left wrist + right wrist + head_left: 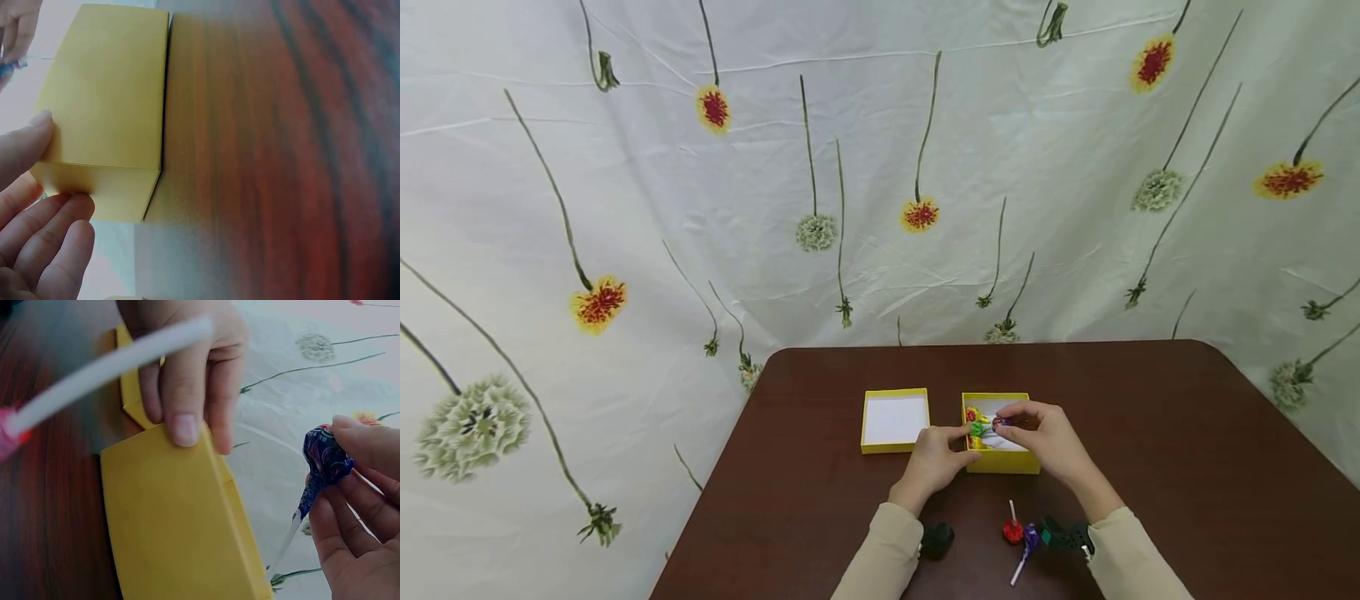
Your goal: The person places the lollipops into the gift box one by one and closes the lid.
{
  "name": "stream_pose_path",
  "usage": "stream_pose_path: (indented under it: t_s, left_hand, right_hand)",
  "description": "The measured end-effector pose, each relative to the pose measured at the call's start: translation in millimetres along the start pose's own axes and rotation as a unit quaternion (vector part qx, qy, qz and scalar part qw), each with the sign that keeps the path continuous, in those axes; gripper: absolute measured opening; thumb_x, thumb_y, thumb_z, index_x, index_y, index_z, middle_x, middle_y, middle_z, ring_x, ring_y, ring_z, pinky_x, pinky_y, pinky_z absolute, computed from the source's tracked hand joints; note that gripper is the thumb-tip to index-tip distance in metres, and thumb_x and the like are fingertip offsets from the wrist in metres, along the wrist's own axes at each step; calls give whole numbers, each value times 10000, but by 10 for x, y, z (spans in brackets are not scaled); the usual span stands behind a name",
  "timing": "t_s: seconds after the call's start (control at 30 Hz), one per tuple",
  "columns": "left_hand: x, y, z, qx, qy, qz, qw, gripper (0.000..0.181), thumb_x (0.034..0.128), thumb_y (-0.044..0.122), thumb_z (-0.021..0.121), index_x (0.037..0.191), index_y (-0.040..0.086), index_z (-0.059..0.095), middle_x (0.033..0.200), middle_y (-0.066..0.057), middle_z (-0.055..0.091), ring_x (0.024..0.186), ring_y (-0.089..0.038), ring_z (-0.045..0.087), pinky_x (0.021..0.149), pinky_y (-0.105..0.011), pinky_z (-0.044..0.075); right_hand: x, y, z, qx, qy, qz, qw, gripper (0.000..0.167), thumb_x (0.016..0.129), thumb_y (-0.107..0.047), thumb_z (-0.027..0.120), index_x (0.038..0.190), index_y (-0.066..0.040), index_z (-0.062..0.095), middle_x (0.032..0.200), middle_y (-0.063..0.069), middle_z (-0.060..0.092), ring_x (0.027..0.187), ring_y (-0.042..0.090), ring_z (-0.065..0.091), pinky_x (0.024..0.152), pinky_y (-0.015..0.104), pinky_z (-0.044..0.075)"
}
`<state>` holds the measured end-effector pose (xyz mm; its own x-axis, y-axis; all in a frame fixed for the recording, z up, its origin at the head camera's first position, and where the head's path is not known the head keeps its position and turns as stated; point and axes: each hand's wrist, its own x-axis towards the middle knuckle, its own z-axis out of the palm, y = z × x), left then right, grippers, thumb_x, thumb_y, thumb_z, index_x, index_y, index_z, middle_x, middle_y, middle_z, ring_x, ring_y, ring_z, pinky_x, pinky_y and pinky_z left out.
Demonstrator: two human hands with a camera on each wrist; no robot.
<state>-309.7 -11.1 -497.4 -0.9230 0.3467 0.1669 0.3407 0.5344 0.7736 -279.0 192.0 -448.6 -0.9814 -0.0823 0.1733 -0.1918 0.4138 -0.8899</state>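
My left hand (934, 462) holds the near left corner of a yellow box (1003, 462); in the left wrist view its thumb presses the box's front wall (106, 94) and its fingers touch the side. Above the box, my right hand (1051, 437) pinches a dark blue and purple wrapped lollipop (326, 456) by its head, the white stick pointing down. Inside the box at the left lie yellow and green wrapped lollipops (976, 429); their exact number cannot be told.
Left of the box lies a yellow-rimmed lid (895, 419), white inside up. Nearer me on the brown table (820, 500) are a red lollipop (1012, 532) and a purple lollipop (1031, 537), beside my right wrist's strap. A flowered white cloth (880, 167) hangs behind.
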Motion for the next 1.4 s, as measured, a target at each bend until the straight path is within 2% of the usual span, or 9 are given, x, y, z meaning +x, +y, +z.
stream_pose_path:
  t_s: [0.23, 0.47, 0.73, 1.03, 1.23, 1.4]
  left_hand:
    - [-6, -9, -2, -18, -26, -6, 10000, 484, 877, 243, 784, 1318, 84, 665, 1323, -87, 672, 1219, -286, 641, 984, -426, 549]
    - [-1, -3, -17, -82, -26, 68, 9999, 490, 876, 240, 784, 1321, 79, 659, 1322, -97, 671, 1214, -291, 642, 968, -422, 558]
    - [15, -3, -25, -65, 61, 95, 9999, 481, 870, 232, 791, 1304, 66, 670, 1304, -98, 681, 1185, -286, 657, 937, -390, 575]
    - [-14, -19, -7, -43, 4, 97, 9999, 479, 872, 241, 788, 1304, 70, 672, 1304, -92, 683, 1178, -285, 661, 919, -371, 582]
    - [-17, -10, -4, -32, 5, 128, 9999, 464, 877, 233, 784, 1298, 69, 676, 1303, -83, 684, 1173, -278, 664, 914, -363, 584]
    - [-11, -21, 3, 0, 34, 210, 9998, 457, 880, 222, 780, 1298, 70, 675, 1308, -84, 680, 1168, -282, 666, 903, -351, 588]
  right_hand:
    - [121, 99, 36, -106, -259, -43, 9996, 258, 928, -110, 709, 1135, 42, 732, 1131, 178, 720, 988, 245, 654, 777, 210, 577]
    - [217, 137, 73, -620, -538, -162, 9965, 224, 934, -79, 687, 1121, 30, 747, 1096, 172, 741, 985, 279, 694, 809, 331, 608]
    - [309, 123, 147, -880, -531, 221, 9945, 183, 931, -85, 694, 1081, -12, 768, 1071, 143, 744, 1006, 301, 680, 816, 404, 600]
    - [344, 232, 212, -793, -516, 630, 9935, 136, 910, -43, 708, 1021, -14, 780, 1020, 127, 743, 903, 229, 685, 785, 375, 601]
    - [378, 226, 263, -843, -470, 938, 9909, 63, 872, -33, 748, 926, -21, 779, 938, 105, 729, 811, 190, 645, 691, 320, 569]
    - [391, 209, 296, -1057, -405, 951, 9890, 45, 849, -25, 769, 892, -11, 772, 899, 100, 721, 770, 182, 634, 646, 306, 550]
